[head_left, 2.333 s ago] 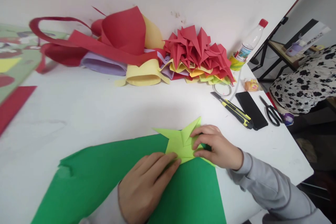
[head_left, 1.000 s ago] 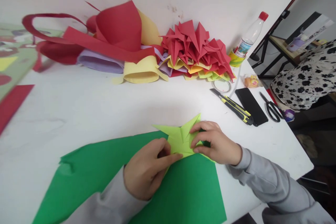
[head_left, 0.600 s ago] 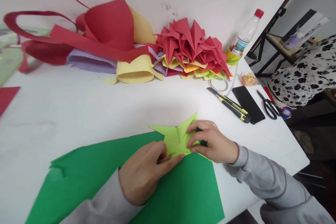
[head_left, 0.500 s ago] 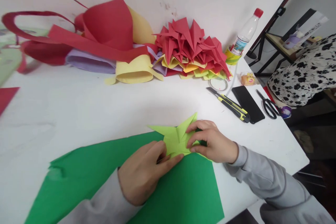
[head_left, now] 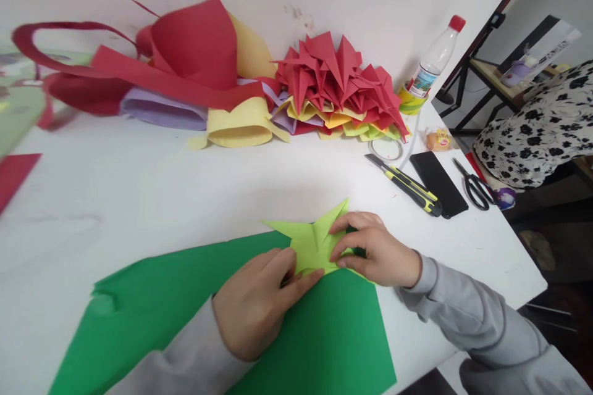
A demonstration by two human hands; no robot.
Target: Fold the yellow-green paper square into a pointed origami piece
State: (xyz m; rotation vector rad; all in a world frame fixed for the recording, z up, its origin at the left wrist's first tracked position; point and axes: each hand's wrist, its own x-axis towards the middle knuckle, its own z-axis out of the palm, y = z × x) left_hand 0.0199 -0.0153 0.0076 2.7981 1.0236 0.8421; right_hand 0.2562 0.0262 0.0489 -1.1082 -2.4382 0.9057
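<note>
- Lime folded paper (head_left: 306,250) lay near the front of the white table (head_left: 185,191), across the far edge of a large green sheet (head_left: 338,333); two of its points stuck out beyond that sheet, one to the left and one up to the right.
- The left hand (head_left: 254,303) was closed on the paper's lower-left edge, its fingers curled under and its thumb stretched along that edge.
- The right hand (head_left: 377,250) was narrow and curved over the paper's right part, fingertips touching it; whether it pinched or only pressed, I could not tell.
- Both wrists wore grey sleeves (head_left: 477,299).
- The green sheet had a crumpled corner at its far left.
- Along the wall stood red spiky folded papers (head_left: 331,68), with a pale yellow paper loop (head_left: 238,122) and a purple paper loop (head_left: 164,108) to their left.
- To the right lay a utility knife (head_left: 410,187), a black flat object (head_left: 439,185) and scissors (head_left: 476,188), side by side.
- Behind them stood a tilted bottle (head_left: 435,58) with a red cap.
- At the far right, a person in patterned clothing (head_left: 532,129) was partly in view.
</note>
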